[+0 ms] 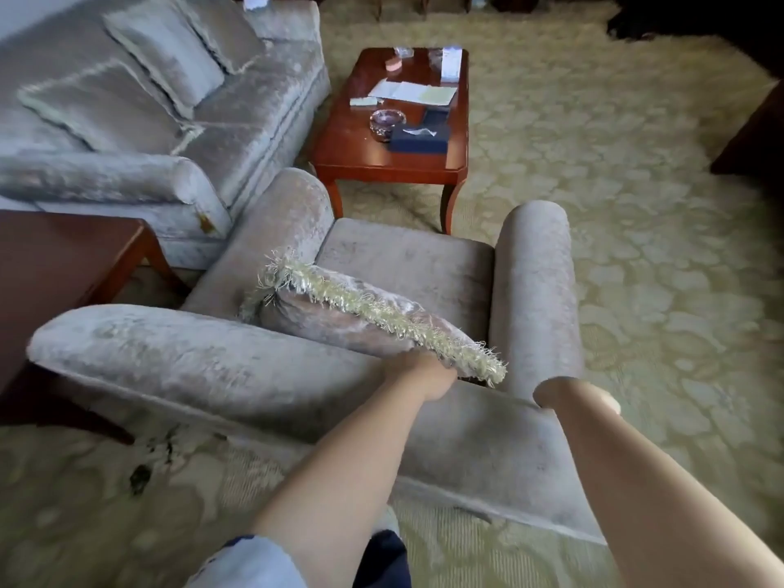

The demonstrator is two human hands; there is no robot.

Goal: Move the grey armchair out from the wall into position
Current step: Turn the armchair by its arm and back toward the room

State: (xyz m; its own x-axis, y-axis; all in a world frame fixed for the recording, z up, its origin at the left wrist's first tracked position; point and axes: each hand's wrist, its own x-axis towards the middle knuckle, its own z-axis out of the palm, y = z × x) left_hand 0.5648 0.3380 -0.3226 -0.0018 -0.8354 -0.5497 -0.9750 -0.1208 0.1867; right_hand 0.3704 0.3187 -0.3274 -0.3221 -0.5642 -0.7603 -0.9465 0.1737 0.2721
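I see the grey velvet armchair from behind and above, standing on the patterned carpet. A fringed grey cushion leans against the inside of its backrest. My left hand grips the top edge of the backrest near the middle, with its fingers hidden under the cushion's fringe. My right hand is bent over the backrest's right corner beside the right armrest. Most of that hand is hidden behind the wrist.
A grey sofa with pillows stands to the left, close to the chair's left arm. A wooden coffee table with papers, a glass ashtray and a blue box is right in front. A dark side table stands at the left. Carpet lies open on the right.
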